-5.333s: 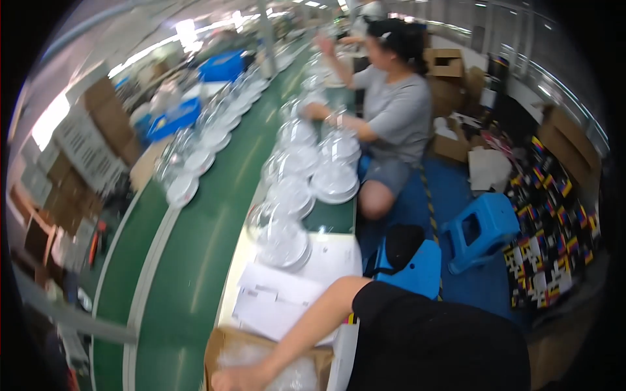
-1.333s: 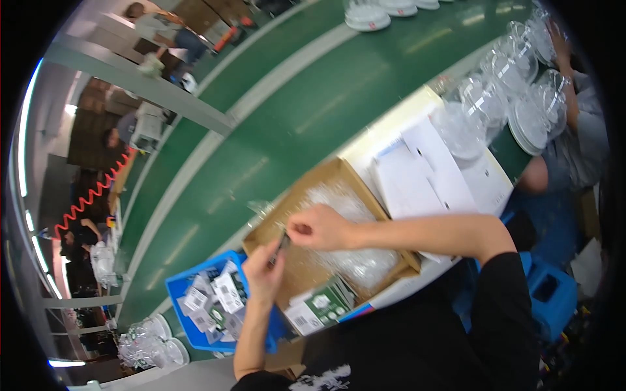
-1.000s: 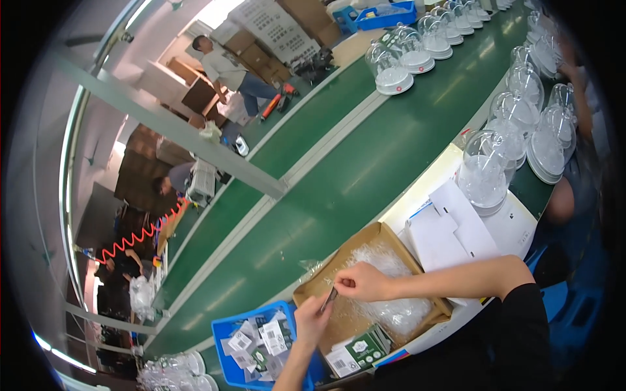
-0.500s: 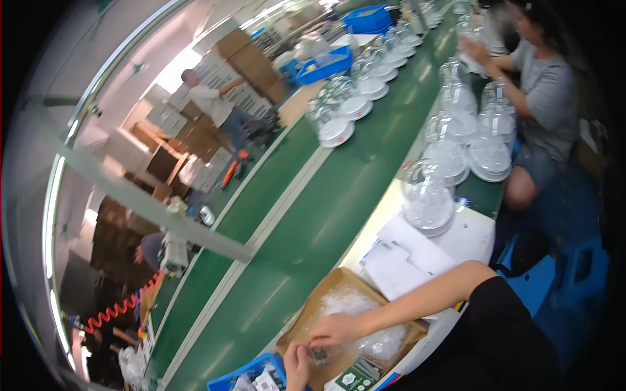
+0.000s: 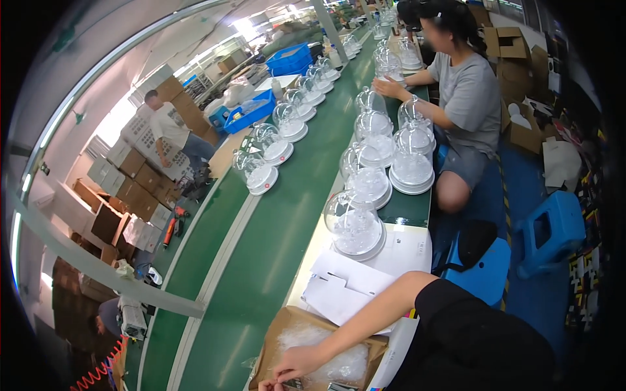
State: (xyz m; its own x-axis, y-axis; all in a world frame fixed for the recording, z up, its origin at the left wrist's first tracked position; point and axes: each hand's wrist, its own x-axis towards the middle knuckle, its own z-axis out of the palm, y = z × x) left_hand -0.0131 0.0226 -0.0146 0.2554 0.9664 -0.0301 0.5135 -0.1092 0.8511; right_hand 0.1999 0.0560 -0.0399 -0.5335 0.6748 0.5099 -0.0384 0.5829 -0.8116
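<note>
Over the box [image 5: 270, 335], the right hand [image 5: 300, 363] bent its fingers close beside the left hand [image 5: 268, 386], which the view's edge cut. How far either was closed, or on what, I couldn't tell. Clear plastic [image 5: 345, 369] lay in the box.

Blue stool [image 5: 566, 218] on right, cardboard boxes [image 5: 145, 176] stacked at left

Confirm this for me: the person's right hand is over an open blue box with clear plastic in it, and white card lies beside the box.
The colour is wrong: the head view shows the right hand over an open brown cardboard box. Clear plastic in it and white card beside it are right.
</note>
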